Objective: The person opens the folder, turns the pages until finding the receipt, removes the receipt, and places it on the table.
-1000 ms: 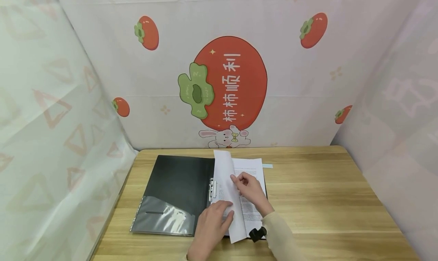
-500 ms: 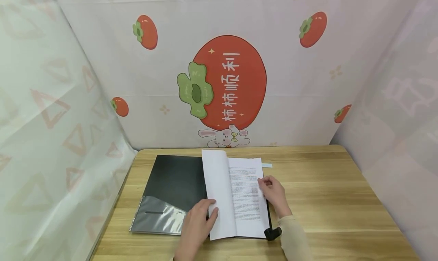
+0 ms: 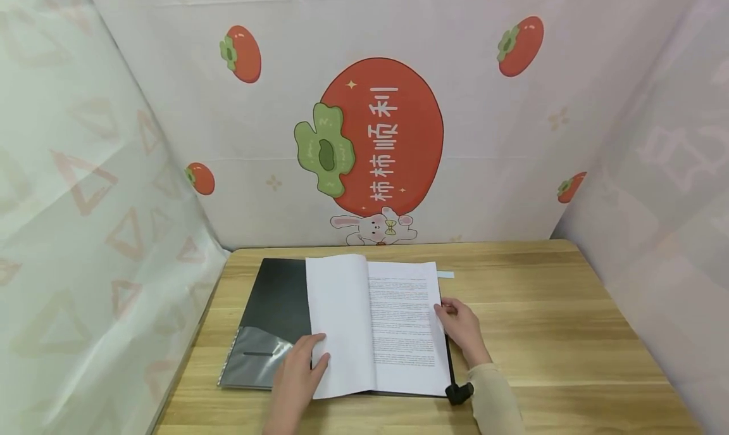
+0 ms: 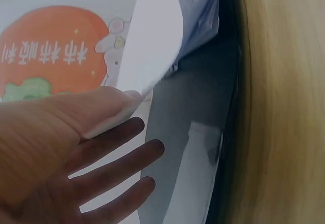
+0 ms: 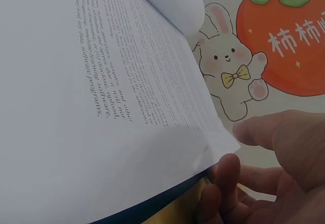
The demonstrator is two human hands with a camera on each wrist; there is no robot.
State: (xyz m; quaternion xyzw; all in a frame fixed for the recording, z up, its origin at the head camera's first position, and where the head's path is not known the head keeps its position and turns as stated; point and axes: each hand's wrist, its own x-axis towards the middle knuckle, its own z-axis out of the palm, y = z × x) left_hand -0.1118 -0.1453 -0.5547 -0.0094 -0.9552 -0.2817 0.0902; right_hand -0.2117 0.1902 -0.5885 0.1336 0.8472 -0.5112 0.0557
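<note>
A black ring folder lies spread out, with a stack of printed pages on its right half. My left hand pinches the outer edge of a turned white sheet, which curves over to the left. In the left wrist view the thumb lies on that sheet's edge, and the other fingers are spread below. At the right edge of the printed page, my right hand has the page edge between thumb and curled index finger. The turned sheet hides the folder's metal clip in the head view.
The folder lies on a wooden table. A clear pocket covers its lower left corner. A pale blue tab sticks out at the upper right. A patterned cloth hangs behind.
The sheet has swung over to the left with my left hand, uncovering the printed page beneath. My right hand has moved from the sheet to the page's right edge.
</note>
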